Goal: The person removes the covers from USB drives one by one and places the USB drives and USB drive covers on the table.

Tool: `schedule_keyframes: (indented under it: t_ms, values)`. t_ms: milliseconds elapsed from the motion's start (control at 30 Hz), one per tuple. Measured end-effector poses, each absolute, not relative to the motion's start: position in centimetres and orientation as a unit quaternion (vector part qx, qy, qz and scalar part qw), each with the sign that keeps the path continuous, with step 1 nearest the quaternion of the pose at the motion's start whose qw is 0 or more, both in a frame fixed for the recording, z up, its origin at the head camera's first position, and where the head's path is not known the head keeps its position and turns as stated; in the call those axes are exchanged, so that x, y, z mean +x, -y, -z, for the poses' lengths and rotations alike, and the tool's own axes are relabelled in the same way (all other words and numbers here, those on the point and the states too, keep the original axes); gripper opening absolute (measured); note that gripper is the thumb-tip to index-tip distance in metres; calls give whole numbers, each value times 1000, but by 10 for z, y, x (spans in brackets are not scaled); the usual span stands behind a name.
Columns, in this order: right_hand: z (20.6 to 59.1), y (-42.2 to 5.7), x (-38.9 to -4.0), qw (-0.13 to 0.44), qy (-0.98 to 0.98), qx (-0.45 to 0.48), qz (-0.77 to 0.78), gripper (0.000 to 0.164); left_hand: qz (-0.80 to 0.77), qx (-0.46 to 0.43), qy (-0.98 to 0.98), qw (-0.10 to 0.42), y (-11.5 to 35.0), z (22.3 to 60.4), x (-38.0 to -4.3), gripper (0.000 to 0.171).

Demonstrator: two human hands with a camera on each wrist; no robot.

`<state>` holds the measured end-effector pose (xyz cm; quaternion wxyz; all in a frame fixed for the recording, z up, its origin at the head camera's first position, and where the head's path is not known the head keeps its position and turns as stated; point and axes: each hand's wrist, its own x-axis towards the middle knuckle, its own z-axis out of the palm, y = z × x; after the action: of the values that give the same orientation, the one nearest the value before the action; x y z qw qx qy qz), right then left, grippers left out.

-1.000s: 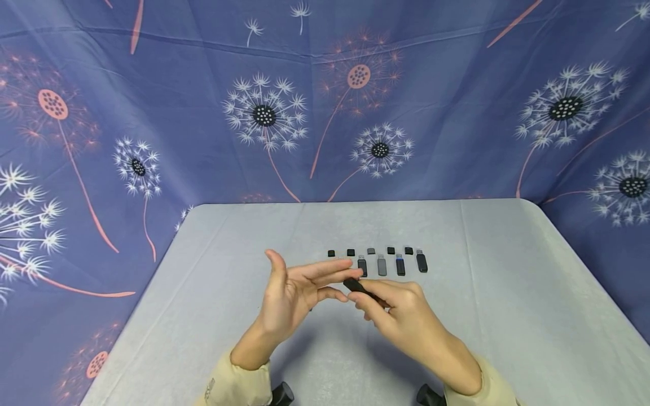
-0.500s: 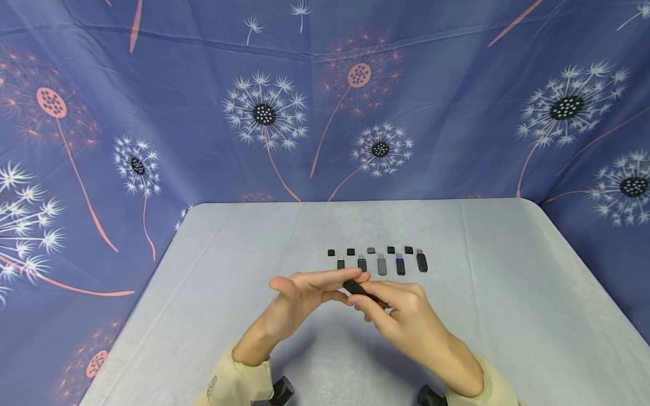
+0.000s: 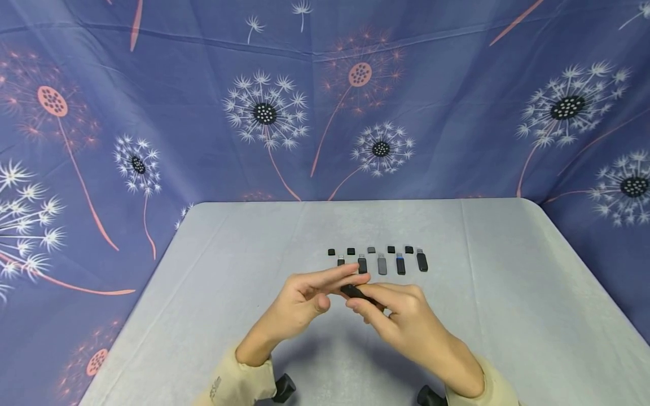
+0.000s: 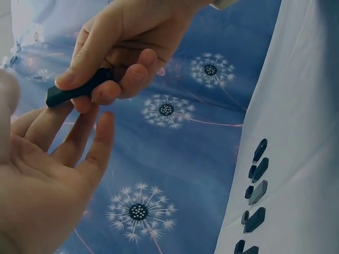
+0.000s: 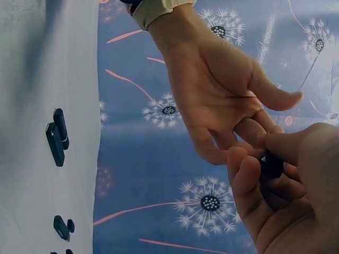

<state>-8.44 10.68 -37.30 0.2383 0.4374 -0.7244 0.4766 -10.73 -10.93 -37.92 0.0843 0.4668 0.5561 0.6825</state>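
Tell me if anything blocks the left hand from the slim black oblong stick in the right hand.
Nothing visible does: the slim black oblong stick juts its free end toward the left hand; the right hand covers only part of the rest.

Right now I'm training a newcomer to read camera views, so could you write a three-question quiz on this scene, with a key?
1. Which hand pinches the raised black stick: A) left; B) right; C) neither?
2. True or false: in the head view, the grey stick lies at the row's right end.
3. In the head view, how many small caps lie in the far row?

Key: 1. B, the right hand. 2. False: the grey stick has dark sticks on both sides. 3. Five.
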Motion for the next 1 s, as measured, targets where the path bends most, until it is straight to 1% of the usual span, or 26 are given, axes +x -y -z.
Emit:
schedule_keyframes:
  t_ms: [67,167,300,500,600,733,800,833,900,1000]
  values:
    - [373,-107,-85,235,728,434,-476,14,-681,455,-568,74,108,379,-106,58]
    - [374,-108,-85,233,734,431,-471,16,-654,434,-619,35,107,378,-102,46]
    - [375,-108,-86,235,737,433,-462,18,-593,419,-687,-29,103,375,-98,38]
    - [375,-108,-85,220,739,438,-461,14,-565,422,-706,-67,101,374,-97,32]
    - [375,-109,-85,207,746,438,-457,14,-509,445,-726,-124,102,376,-99,35]
    - [376,-109,-85,195,760,438,-439,15,-369,464,-772,-231,106,377,-104,41]
    - [376,-108,-85,187,764,442,-432,13,-310,466,-785,-263,107,377,-105,39]
    - [377,-108,-85,184,764,444,-430,12,-288,468,-789,-273,107,377,-106,39]
    - [377,-107,-85,176,765,447,-429,12,-269,472,-794,-275,108,378,-107,40]
    - [377,-106,-83,164,764,450,-433,13,-271,482,-794,-252,109,379,-107,41]
